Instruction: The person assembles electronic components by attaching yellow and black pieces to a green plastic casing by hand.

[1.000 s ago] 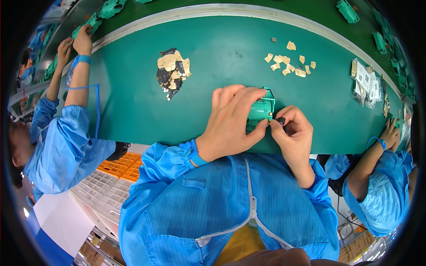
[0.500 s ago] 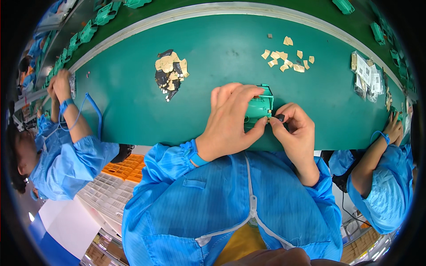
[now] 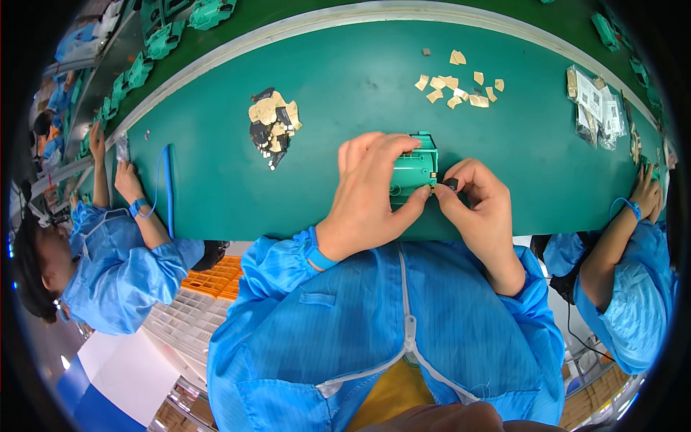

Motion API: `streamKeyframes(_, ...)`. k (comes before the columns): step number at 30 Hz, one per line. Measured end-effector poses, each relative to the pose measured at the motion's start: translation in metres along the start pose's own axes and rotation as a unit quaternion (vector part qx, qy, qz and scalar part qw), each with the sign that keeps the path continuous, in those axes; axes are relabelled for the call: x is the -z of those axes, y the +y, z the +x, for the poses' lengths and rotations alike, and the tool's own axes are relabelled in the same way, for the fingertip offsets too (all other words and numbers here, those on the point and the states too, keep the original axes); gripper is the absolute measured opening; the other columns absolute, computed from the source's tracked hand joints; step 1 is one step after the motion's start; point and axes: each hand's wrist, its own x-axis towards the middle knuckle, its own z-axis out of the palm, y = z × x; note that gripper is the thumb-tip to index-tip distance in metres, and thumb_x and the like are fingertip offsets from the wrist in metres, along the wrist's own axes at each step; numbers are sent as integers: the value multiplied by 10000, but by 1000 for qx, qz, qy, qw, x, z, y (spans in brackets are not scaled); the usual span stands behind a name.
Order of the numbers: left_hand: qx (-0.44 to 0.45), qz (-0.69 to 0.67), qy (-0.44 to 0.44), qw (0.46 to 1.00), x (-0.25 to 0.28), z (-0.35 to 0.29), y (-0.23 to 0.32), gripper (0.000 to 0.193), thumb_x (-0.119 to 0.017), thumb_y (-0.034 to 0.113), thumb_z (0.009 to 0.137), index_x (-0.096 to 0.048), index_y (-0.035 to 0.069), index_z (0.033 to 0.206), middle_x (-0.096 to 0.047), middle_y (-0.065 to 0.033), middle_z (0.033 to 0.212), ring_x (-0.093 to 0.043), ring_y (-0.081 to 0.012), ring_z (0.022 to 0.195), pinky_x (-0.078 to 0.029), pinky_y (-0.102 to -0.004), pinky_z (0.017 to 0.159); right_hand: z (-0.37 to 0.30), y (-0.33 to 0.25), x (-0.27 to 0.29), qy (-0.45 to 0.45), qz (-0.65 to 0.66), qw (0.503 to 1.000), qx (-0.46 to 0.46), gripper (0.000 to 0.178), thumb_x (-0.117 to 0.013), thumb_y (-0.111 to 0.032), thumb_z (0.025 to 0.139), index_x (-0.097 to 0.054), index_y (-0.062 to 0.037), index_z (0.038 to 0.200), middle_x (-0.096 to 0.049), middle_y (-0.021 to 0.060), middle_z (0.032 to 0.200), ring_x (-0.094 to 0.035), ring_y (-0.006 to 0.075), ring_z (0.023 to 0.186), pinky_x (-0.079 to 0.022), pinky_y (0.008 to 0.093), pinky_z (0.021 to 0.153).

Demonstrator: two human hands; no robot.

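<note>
My left hand [image 3: 371, 191] grips a green plastic housing [image 3: 412, 171] above the front part of the table, fingers over its top and thumb along its lower edge. At the housing's right end my right hand [image 3: 479, 201] pinches a small black piece [image 3: 451, 184] between thumb and fingers. The right thumb and left thumb nearly meet at the housing's lower right corner. Whether the black piece touches the housing is hard to make out.
A pile of black and tan pieces [image 3: 273, 126] lies left on the green table [image 3: 345, 86]. Several tan scraps [image 3: 453, 88] are scattered at the back right. Clear plastic bags [image 3: 596, 111] lie far right. Co-workers [image 3: 119, 266] sit on both sides; green housings [image 3: 167, 39] line the belt behind.
My hands keep their hold and the housing tilts slightly. The housings on the belt have shifted. The co-worker on the left has lowered one hand to the table.
</note>
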Motion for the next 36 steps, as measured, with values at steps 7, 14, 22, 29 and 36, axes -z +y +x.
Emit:
streamKeyframes(7,4,-8,-10,1000,0,0,-1,659,-789,75,751,-497,80,1341,-586,-114,1296,-460,-350,1209,-349,-470,1055,0,1,0,-3,14,1000,-2,206,-731,23,833,-534,-23,795,-615,24,838,-539,82,729,-453,249,660)
streamKeyframes(14,6,-2,-14,1000,1,1,1,649,-793,84,753,-503,80,1334,-576,-117,1289,-452,-352,1204,-362,-468,1051,0,-1,5,-8,-6,1000,7,192,-748,3,856,-562,-8,810,-616,29,818,-542,81,697,-454,250,640)
streamKeyframes(22,13,1,-13,1000,1,1,1,640,-796,90,756,-506,74,1326,-578,-124,1280,-458,-353,1204,-381,-468,1048,7,-13,16,-19,-92,995,-27,207,-785,-51,861,-611,19,773,-597,21,766,-535,73,636,-439,249,577)
streamKeyframes(29,26,-17,-12,999,0,0,1,649,-803,85,750,-504,79,1325,-586,-119,1275,-461,-356,1213,-405,-475,1040,11,-15,19,-37,-118,991,-47,216,-799,-71,864,-634,39,777,-585,35,760,-531,72,625,-430,255,562)
streamKeyframes(36,11,-5,-38,999,6,3,4,786,-900,120,677,-489,77,1345,-586,-102,1306,-461,-368,1234,-391,-481,1077,13,-14,20,-54,-104,992,-41,188,-787,-62,872,-649,41,798,-599,37,784,-546,76,639,-452,246,587)
